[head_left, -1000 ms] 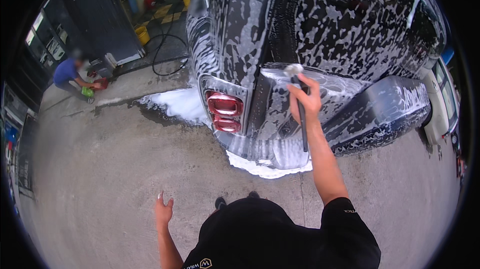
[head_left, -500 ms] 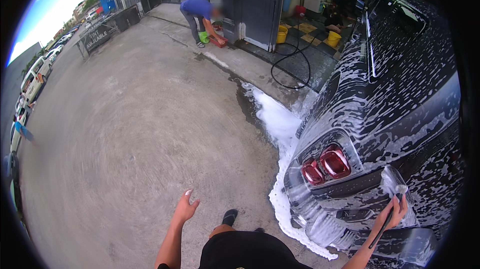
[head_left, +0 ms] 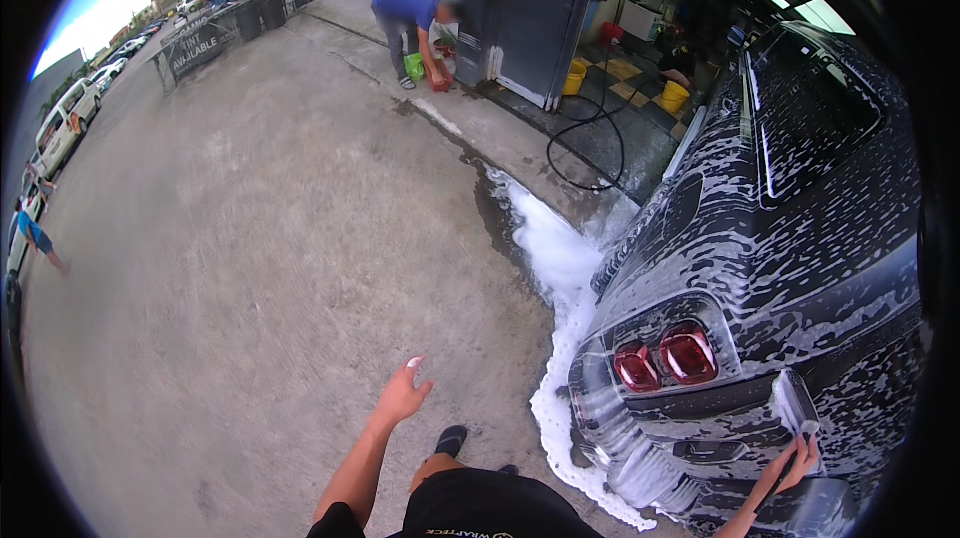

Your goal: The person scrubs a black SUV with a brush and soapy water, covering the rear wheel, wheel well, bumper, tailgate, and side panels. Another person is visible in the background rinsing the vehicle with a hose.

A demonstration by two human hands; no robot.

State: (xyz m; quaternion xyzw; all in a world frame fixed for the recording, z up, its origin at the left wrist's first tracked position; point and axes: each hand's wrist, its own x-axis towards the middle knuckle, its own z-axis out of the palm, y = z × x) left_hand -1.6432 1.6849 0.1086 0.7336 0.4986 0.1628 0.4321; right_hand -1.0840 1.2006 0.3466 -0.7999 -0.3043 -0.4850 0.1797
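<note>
Head view: right hand (head_left: pixel 795 463) at lower right of the frame, grip closed around a dark-handled brush (head_left: pixel 797 416), its pale head pressed on the soapy rear of the dark car (head_left: pixel 790 238), just right of the red tail lights (head_left: pixel 665 358). Left hand (head_left: pixel 402 396) at lower centre, open, fingers spread, empty, over concrete floor (head_left: pixel 260 268). Better done with overlapping strokes, light pressure, footing kept off the foam puddle (head_left: pixel 560 278).

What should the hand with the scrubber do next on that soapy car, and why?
Probably slide the long-handled brush sideways toward the red tail lights. The right hand holds it against the rear of the dark car, where foam covers everything, so that strip beside it likely needs scrubbing. The left hand hangs free, holding nothing.
</note>
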